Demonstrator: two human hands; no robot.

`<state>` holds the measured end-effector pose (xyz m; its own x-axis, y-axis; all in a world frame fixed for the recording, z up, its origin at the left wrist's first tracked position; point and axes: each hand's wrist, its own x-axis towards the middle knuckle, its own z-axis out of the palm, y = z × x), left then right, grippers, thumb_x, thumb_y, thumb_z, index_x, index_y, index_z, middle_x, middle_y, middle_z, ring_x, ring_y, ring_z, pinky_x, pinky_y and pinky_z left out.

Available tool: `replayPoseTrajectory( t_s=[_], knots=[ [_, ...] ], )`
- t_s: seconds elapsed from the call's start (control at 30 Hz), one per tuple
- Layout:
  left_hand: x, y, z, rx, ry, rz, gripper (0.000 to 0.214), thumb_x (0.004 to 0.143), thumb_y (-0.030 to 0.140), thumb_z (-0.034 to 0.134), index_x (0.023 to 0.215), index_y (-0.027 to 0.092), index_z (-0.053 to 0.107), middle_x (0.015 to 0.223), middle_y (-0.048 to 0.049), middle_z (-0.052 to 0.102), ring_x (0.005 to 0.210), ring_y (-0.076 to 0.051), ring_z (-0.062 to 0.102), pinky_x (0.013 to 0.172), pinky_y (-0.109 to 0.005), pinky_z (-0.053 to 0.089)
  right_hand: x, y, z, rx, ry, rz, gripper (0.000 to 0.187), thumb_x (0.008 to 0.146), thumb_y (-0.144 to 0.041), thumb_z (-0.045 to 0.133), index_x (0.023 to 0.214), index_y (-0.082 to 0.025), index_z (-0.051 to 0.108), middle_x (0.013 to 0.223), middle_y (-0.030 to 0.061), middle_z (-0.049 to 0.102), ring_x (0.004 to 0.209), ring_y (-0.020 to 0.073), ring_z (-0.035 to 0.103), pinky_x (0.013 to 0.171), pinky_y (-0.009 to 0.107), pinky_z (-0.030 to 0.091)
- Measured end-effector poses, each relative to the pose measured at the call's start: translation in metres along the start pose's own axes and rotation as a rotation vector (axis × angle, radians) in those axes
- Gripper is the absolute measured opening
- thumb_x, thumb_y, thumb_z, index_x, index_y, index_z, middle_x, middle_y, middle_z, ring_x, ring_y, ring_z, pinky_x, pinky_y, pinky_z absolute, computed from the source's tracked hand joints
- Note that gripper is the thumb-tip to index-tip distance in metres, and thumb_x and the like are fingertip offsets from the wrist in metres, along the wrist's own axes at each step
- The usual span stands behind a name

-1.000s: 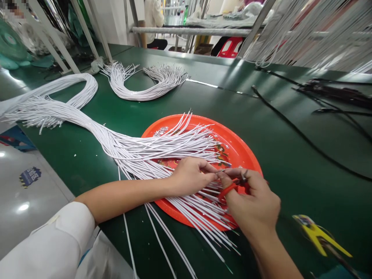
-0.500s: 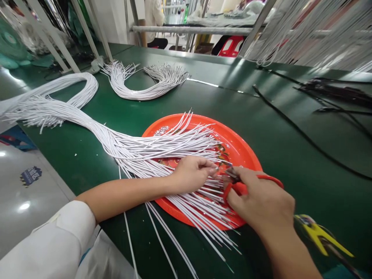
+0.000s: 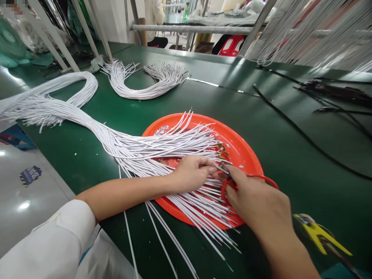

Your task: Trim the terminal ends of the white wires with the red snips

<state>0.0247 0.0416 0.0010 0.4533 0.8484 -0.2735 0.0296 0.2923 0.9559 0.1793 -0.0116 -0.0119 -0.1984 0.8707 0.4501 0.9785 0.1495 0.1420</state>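
Pinched in my left hand (image 3: 194, 174) is the end of a white cable, above the orange-red tray (image 3: 244, 151). My right hand (image 3: 258, 197) is closed around red-handled scissors (image 3: 263, 177), their blades against the cable end at my left fingertips. A large bundle of white cables (image 3: 136, 145) runs from the left across the tray, with its loose ends fanned out under and beyond my left hand. Small silvery scraps (image 3: 161, 130) lie in the tray. The exact cut point is hidden by my fingers.
Another curved cable bundle (image 3: 145, 91) lies farther back on the green table (image 3: 203, 100). Yellow-handled pliers (image 3: 322, 232) are at the right, with black cables (image 3: 308, 143) beyond. Metal posts (image 3: 95, 31) stand at the back left. A person (image 3: 154, 17) is behind the frame.
My right hand has moved slightly left with the scissors, bringing the blades up to my left fingertips. My left hand has barely moved.
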Motion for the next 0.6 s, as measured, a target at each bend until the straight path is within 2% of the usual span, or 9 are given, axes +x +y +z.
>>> replayPoseTrajectory(
  t_s=[0.43,0.6],
  knots=[
    [-0.0028,0.0029,-0.0010,0.117,0.027,0.059,0.010,0.076,0.012,0.053,0.072,0.012,0.062,0.072,-0.0026,0.065,0.072,-0.012,0.060,0.074,-0.025,0.046,-0.0022,0.0023,-0.0027,-0.059,-0.117,0.015,0.034,0.077,-0.023,0.046,0.106,-0.026,0.063,0.049,0.0015,0.054,0.038,0.0125,0.040,0.041,0.024,0.016],
    [-0.0020,0.0004,-0.0014,0.146,0.019,0.089,0.012,0.076,0.014,0.053,0.075,0.011,0.064,0.073,-0.0040,0.066,0.073,-0.013,0.060,0.074,-0.025,0.046,-0.0047,0.0039,0.0008,-0.023,-0.066,0.041,0.034,0.078,-0.021,0.043,0.104,-0.025,0.065,0.043,0.0014,0.050,0.036,0.0128,0.037,0.041,0.025,0.015]
  ],
)
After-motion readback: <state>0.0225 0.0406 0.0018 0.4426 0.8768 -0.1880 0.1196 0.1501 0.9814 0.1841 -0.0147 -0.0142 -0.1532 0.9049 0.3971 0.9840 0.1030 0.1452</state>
